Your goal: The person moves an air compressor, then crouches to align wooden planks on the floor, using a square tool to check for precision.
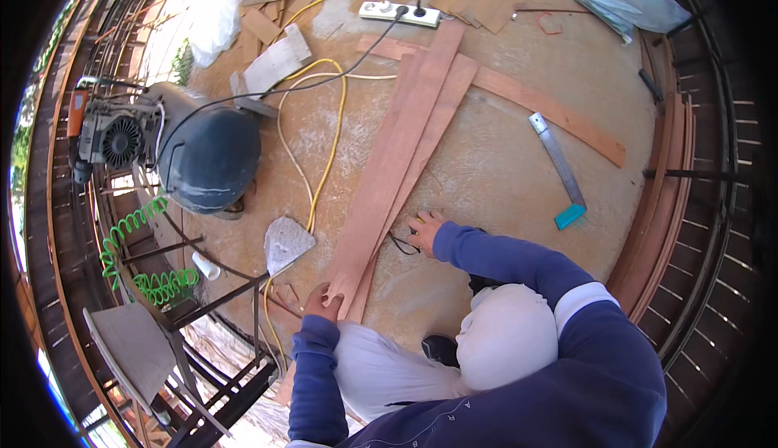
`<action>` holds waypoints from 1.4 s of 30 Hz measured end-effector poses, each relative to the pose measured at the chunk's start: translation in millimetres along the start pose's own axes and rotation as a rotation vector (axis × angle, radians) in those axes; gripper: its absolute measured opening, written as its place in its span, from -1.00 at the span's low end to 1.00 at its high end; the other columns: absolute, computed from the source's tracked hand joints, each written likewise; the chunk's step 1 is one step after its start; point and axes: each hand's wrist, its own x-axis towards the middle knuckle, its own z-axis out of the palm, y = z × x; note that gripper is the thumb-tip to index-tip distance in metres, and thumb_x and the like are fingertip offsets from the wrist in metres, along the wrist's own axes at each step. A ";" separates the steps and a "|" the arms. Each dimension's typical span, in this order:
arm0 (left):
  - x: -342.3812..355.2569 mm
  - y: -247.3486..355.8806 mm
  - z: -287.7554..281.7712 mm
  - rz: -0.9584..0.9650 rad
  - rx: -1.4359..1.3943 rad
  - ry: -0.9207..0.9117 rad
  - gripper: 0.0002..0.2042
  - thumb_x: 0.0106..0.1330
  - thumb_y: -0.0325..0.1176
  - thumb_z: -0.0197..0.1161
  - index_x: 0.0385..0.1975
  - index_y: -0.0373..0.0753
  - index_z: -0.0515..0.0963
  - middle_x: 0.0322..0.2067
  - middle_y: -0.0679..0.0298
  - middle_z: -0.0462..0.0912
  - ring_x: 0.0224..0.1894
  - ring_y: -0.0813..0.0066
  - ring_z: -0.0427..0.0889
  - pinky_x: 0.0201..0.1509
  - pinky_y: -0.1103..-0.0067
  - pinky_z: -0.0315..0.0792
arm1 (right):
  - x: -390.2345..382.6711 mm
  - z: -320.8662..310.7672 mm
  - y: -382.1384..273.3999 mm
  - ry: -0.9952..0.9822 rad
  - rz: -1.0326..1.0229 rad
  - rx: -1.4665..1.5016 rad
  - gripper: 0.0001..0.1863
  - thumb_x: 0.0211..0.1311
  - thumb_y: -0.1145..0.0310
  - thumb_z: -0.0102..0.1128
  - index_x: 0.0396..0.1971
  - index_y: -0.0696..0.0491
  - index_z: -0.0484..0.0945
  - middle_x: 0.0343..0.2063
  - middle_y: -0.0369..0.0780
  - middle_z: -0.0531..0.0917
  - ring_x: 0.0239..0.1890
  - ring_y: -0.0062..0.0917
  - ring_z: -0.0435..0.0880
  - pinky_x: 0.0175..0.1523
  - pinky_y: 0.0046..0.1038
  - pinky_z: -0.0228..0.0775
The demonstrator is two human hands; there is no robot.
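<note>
A long reddish-brown wooden plank lies lengthwise in front of me, overlapping a second plank beneath it. My left hand grips the near end of the upper plank, thumb and fingers at its edge. On the floor just right of the planks, my right hand curls round a small black and yellow thing, mostly hidden by the fingers. A thin black strap loops out beside it. Farther right lies a try square with a metal blade and teal handle.
Another plank crosses under the far ends. A power strip and yellow cord lie beyond and left. At left stand an air compressor, a stone block and a green coiled hose. Stacked boards line the right railing.
</note>
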 end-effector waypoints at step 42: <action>99.8 -9.6 30.2 -0.082 0.159 -0.171 -0.01 -0.32 0.12 0.60 0.10 -0.39 0.35 0.02 -0.15 0.55 0.11 -0.06 0.53 0.25 0.35 0.38 | -89.7 -4.5 71.7 0.494 0.330 0.113 -0.46 -0.14 0.41 0.38 -0.02 0.10 0.52 0.14 0.02 0.41 0.21 -0.02 0.35 0.29 -0.12 0.25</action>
